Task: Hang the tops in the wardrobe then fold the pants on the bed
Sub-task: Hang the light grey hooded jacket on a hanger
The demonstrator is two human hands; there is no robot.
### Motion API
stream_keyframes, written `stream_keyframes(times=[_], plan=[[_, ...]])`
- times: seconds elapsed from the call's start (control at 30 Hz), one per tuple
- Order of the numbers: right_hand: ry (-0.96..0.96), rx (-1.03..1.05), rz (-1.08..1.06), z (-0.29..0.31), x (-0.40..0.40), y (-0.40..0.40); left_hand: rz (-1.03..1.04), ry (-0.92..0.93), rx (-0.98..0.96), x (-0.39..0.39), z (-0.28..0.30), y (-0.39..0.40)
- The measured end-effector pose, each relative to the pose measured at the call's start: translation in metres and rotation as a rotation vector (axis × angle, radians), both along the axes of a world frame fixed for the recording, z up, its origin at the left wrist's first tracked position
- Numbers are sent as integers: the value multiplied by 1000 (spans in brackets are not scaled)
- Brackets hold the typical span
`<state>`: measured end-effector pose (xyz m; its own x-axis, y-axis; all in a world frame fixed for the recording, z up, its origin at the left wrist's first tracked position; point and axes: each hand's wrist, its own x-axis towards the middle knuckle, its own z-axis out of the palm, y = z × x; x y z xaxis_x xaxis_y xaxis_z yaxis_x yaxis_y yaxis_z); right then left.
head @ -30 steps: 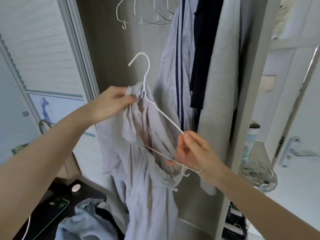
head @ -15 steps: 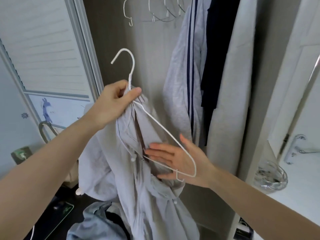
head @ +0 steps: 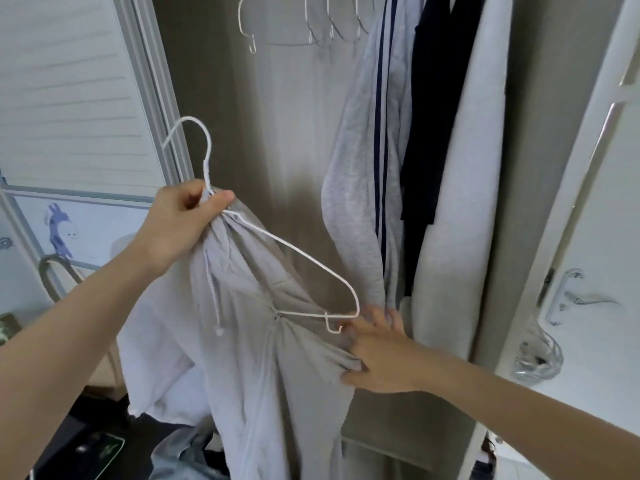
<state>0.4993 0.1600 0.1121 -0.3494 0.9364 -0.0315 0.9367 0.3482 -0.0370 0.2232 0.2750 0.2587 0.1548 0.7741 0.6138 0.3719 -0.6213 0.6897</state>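
Note:
A light grey hooded top (head: 249, 358) hangs bunched in front of the open wardrobe (head: 277, 140). My left hand (head: 180, 226) grips its neck together with the base of a white wire hanger (head: 304, 254), hook pointing up. The hanger's right arm sticks out bare, outside the cloth. My right hand (head: 377, 351) pinches the top's fabric just below that hanger end, thumb underneath. A drawstring with a white tip dangles down the front.
Several empty metal hangers (head: 311, 26) hang on the rail at the top. To their right hang a grey striped garment (head: 367, 150), a dark one (head: 433, 109) and a pale coat (head: 460, 202). More clothes (head: 187, 459) lie below. A door with a handle (head: 568, 296) stands right.
My left hand has kept hold of the hanger neck and lowered it slightly. My right hand has left the hanger's lower bar, dropped under its right end and taken hold of the fabric.

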Motion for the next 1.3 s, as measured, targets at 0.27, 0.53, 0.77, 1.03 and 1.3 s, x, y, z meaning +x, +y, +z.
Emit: stream_keyframes(times=[0.27,0.53,0.77,1.03,1.3], plan=[[-77,563,25,58,23,7,228,276,99,-22,-16,10],[550,371,25,105,-44,28,149,328,171,48,-32,-18],[677,380,-67,115,-55,31,218,246,316,48,-18,-23],[365,68,-452,126,-23,38,316,65,412,33,-3,-23],[640,220,-261,138,-26,30,343,249,596,28,-1,-17]])
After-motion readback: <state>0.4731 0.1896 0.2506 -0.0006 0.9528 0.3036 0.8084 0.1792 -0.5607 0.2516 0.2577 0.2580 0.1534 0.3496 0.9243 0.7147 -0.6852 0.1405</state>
